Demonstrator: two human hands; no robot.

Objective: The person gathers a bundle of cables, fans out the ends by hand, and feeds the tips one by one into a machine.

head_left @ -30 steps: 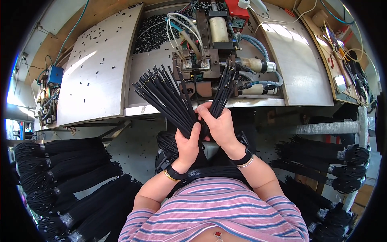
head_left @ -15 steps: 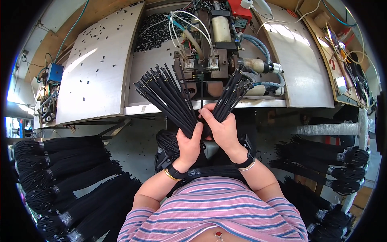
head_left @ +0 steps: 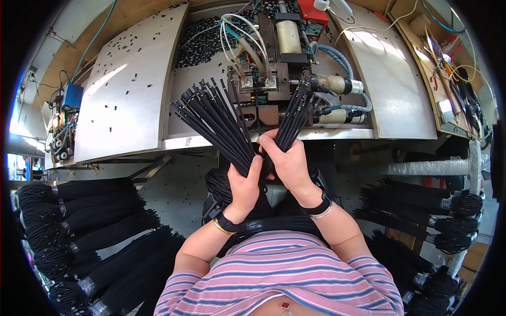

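My left hand [head_left: 243,185] grips a fanned bundle of thin black cables [head_left: 211,120] whose metal-tipped ends spread up and to the left over the bench edge. My right hand [head_left: 285,160] holds a smaller bunch of the same black cables [head_left: 295,113], its ends pointing up toward the small metal press machine [head_left: 266,79] at the middle of the bench. Both hands meet at the base of the bundles, just below the bench's front edge. More black cable hangs down into my lap under the hands.
A pile of small black parts [head_left: 203,39] lies in a tray left of the machine. Grey metal plates [head_left: 124,87] flank it. Tied bundles of black cables lie at lower left [head_left: 79,226] and on a rack at right [head_left: 427,205]. Tools and wires crowd the right shelf [head_left: 453,73].
The right-hand bunch has swung back up toward the machine after fanning out half a second ago. The left bundle stays spread and almost still.
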